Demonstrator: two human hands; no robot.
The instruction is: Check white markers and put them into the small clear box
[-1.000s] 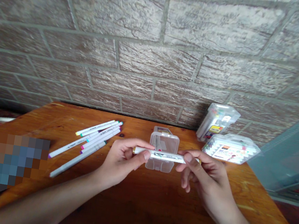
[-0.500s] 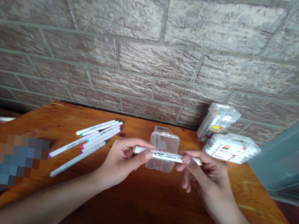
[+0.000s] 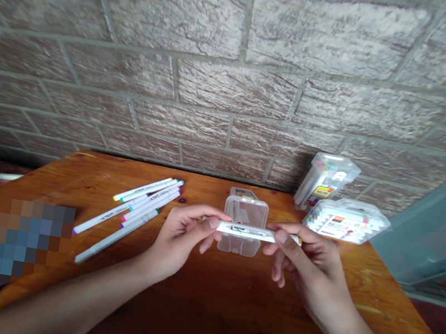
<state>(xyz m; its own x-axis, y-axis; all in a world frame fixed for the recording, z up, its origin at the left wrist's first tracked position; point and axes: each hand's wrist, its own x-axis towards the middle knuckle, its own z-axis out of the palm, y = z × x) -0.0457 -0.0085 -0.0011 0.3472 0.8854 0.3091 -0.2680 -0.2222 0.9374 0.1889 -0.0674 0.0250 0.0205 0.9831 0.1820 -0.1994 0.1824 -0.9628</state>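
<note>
A white marker (image 3: pixel 249 232) with black print on its barrel lies level between my hands. My left hand (image 3: pixel 181 239) pinches its left end between thumb and fingers, covering most of that end. On the other end, my right hand (image 3: pixel 310 260) grips the marker with thumb and index finger; a yellowish tip shows past the thumb. Just behind the marker stands an open clear plastic case (image 3: pixel 247 207), partly hidden by it, with at least one marker inside. Left of my left hand, several white markers (image 3: pixel 149 203) with coloured ends lie in a loose pile.
At the back right, a tall clear case of markers (image 3: pixel 324 186) stands by the brick wall (image 3: pixel 235 90). A wider clear case (image 3: pixel 345 223) sits in front of it on the wooden table (image 3: pixel 200 310). A blurred-out patch covers the lower left.
My left thumb has shifted slightly left and up along the marker, and the left fingers now cover its left end. The marker has turned slightly; my right hand is nearly unchanged.
</note>
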